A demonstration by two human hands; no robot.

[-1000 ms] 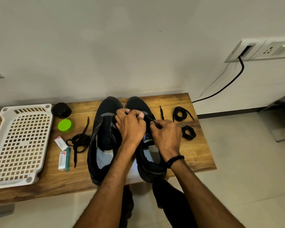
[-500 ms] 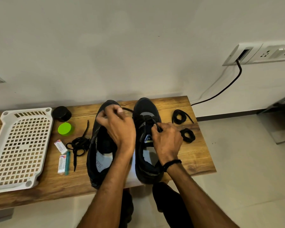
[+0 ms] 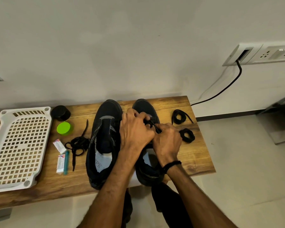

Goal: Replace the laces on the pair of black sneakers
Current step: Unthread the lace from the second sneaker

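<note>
Both hands meet over the front of the right-side black sneaker [image 3: 146, 107], which stands toe to the wall on the wooden surface [image 3: 199, 155]. The left hand [image 3: 135, 130] and the right hand [image 3: 167, 142] each have fingers curled, pinching a thin black lace [image 3: 152, 125] that runs between them at the eyelets. Just beside it, the left-side black sneaker [image 3: 105, 129] shows a bare tongue and no lace; a tangled black lace [image 3: 77, 143] lies loose to its left, probably the one taken out. A neat black lace coil [image 3: 179, 116] and a second black coil [image 3: 187, 135] lie unopened to the right. The work seems early: one shoe stripped, the other being unthreaded, and both fresh laces not yet threaded.
</note>
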